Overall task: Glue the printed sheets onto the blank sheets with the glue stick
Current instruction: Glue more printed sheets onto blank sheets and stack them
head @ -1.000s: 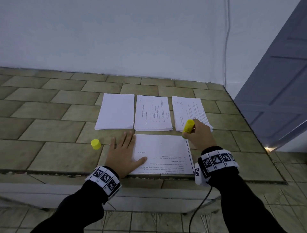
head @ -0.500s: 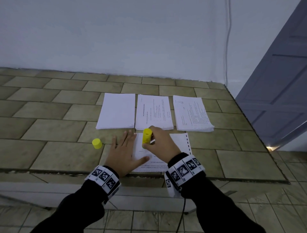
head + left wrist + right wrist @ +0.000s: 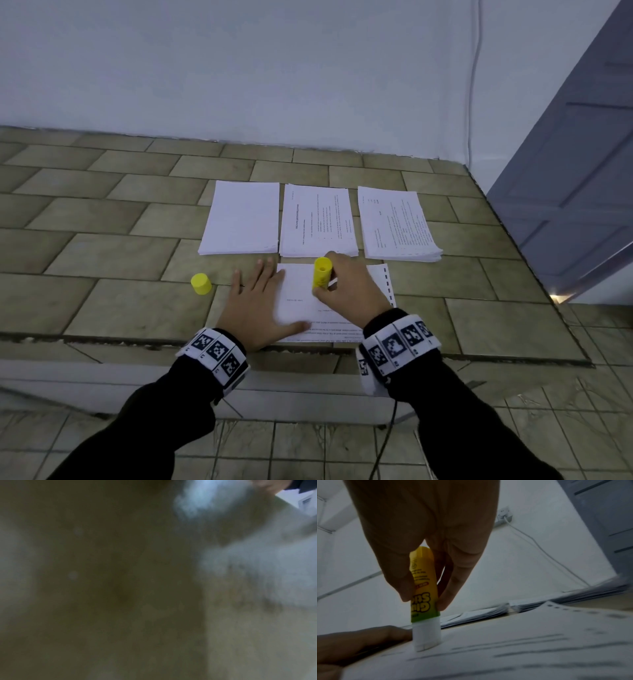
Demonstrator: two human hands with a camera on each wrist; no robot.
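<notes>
Both hands work over one printed sheet (image 3: 301, 305) at the near edge of the tiled counter (image 3: 102, 246). Right hand (image 3: 352, 291) pinches the yellow glue stick (image 3: 322, 272) between thumb and fingers, upright, its white tip pressed on the sheet at about 11 o'clock of the page. Left hand (image 3: 255, 305) lies flat with fingers spread at the sheet's 9 o'clock edge, thumb on the paper; its wrist view is too blurred to add anything. At 9 o'clock of that hand the yellow cap (image 3: 201, 283) stands alone on the tiles. At 12 o'clock of the sheet lie three stacks in a row: a blank stack (image 3: 241, 222), a middle printed stack (image 3: 318, 222) and a right printed stack (image 3: 397, 224).
</notes>
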